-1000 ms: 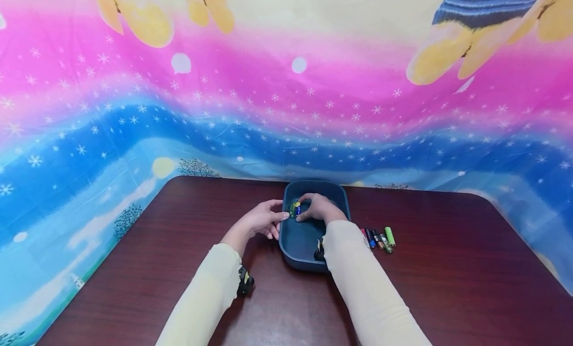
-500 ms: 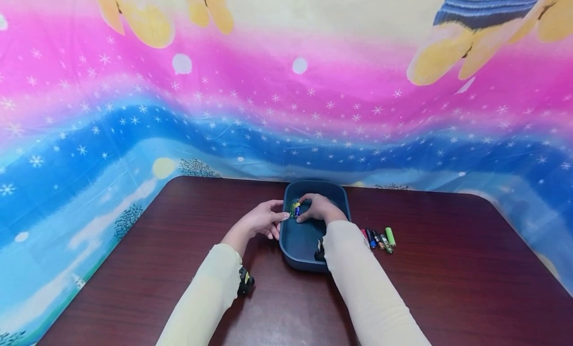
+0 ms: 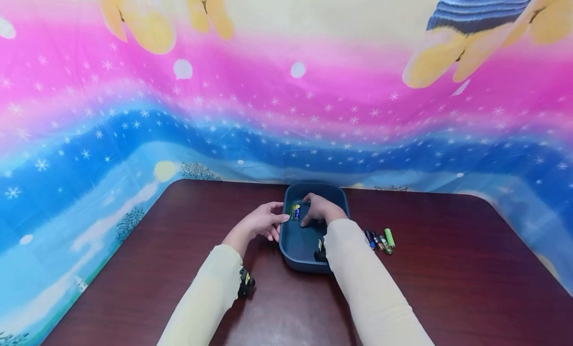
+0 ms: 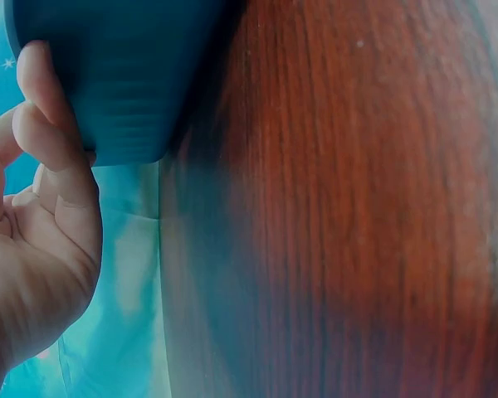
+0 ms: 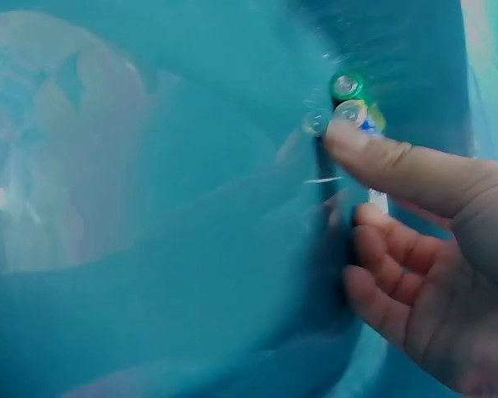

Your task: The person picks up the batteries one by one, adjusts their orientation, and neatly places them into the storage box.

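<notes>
A dark blue tray [image 3: 340, 199] stands on the brown table [image 3: 447, 276]. My left hand [image 3: 277, 224] grips its left rim, thumb on top and fingers against the outer wall [image 4: 124, 75]. My right hand [image 3: 309, 214] reaches inside the tray. Its thumb [image 5: 382, 162] rests on the ends of a few batteries [image 5: 346, 99] lying against the tray's left wall, and its other fingers hang loosely curved. In the head view those batteries [image 3: 294, 211] show green, yellow and blue.
Several loose batteries [image 3: 380, 239] lie on the table just right of the tray. A colourful cloth [image 3: 286, 112] hangs behind the table's far edge. A black wrist camera [image 3: 245, 282] rests on the table under my left sleeve.
My right fingertips have drawn back a little from the batteries. The head view has tipped slightly. The left hand and the tray have stayed put.
</notes>
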